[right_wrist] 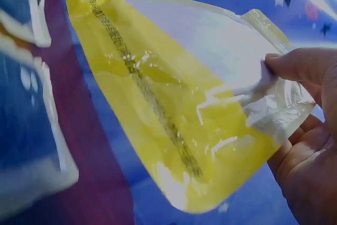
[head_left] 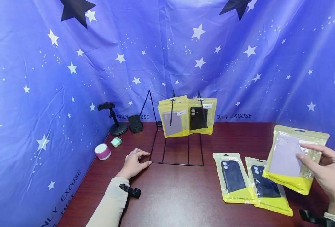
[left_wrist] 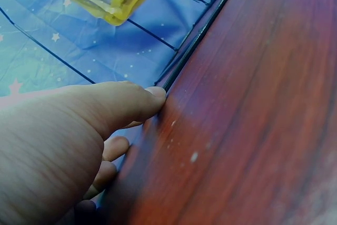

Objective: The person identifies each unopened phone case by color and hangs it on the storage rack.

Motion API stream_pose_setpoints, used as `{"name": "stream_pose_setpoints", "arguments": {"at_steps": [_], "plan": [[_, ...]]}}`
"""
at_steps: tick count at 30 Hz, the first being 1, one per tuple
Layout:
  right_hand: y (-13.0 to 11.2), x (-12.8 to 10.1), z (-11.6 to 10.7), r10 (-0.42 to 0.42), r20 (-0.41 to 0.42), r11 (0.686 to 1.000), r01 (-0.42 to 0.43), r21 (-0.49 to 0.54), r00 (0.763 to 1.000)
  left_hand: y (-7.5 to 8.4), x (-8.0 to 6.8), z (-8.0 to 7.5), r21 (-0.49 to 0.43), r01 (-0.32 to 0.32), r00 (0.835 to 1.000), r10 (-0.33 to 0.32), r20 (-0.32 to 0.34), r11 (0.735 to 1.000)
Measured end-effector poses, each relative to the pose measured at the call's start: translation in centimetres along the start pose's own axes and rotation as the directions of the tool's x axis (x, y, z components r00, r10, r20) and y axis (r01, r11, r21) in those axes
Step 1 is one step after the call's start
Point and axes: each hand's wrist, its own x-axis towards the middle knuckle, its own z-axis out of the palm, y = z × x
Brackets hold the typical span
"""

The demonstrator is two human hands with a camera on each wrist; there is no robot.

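My right hand (head_left: 323, 164) pinches a packaged lilac phone case (head_left: 286, 154) at its right side, thumb across the front of the clear and yellow pouch. In the right wrist view the pouch's yellow bottom (right_wrist: 152, 98) faces the camera. My left hand (head_left: 134, 162) rests on the table, thumb and forefinger touching the front left corner of a black wire rack (head_left: 177, 164). On the rack's hooks hang lilac phone case packs (head_left: 173, 121), one behind another, beside a black phone case pack (head_left: 198, 118). Two dark phone case packs, the left one (head_left: 232, 176) and right one (head_left: 266, 183), lie overlapping on the table.
Left of the rack stand a phone stand (head_left: 117, 126), a small black holder (head_left: 135, 123), a pale green charger plug (head_left: 116, 142) and a pink and white round container (head_left: 102, 152). A blue star-printed curtain (head_left: 167, 47) surrounds the dark red table (head_left: 170, 195).
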Motion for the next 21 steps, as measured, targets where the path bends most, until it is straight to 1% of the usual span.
{"name": "stream_pose_setpoints", "arguments": {"at_steps": [2, 4, 6, 9, 12, 19, 21], "plan": [[-0.7, 0.1, 0.7, 0.003, 0.004, 0.994, -0.003, -0.113, 1.000, 0.1, 0.0, -0.1, -0.005, 0.000, 1.000, 0.000, 0.003, 1.000], [-1.3, 0.2, 1.3, 0.013, 0.017, 0.992, -0.010, -0.128, 1.000, 0.1, 0.0, -0.1, -0.005, -0.002, 1.000, 0.002, 0.003, 1.000], [-1.8, 0.3, 1.9, 0.005, 0.019, 0.989, -0.002, -0.149, 1.000, 0.0, 0.0, -0.1, 0.000, -0.003, 1.000, 0.003, 0.000, 1.000], [-2.8, 0.6, 2.9, -0.017, 0.027, 0.989, 0.021, -0.148, 0.999, 0.0, 0.1, 0.0, 0.007, -0.010, 1.000, 0.010, -0.008, 1.000], [-3.8, 0.7, 3.7, -0.041, 0.042, 0.991, 0.046, -0.126, 0.998, -0.1, 0.1, 0.0, 0.005, -0.019, 1.000, 0.020, -0.013, 1.000], [-5.7, 1.3, 4.9, -0.127, 0.049, 0.985, 0.131, -0.109, 0.991, -0.1, 0.0, 0.0, 0.003, -0.025, 0.999, 0.025, -0.020, 1.000], [-6.3, 1.5, 5.1, -0.146, 0.058, 0.985, 0.151, -0.088, 0.988, -0.1, -0.1, 0.0, 0.005, -0.026, 0.999, 0.027, -0.023, 1.000]]}}
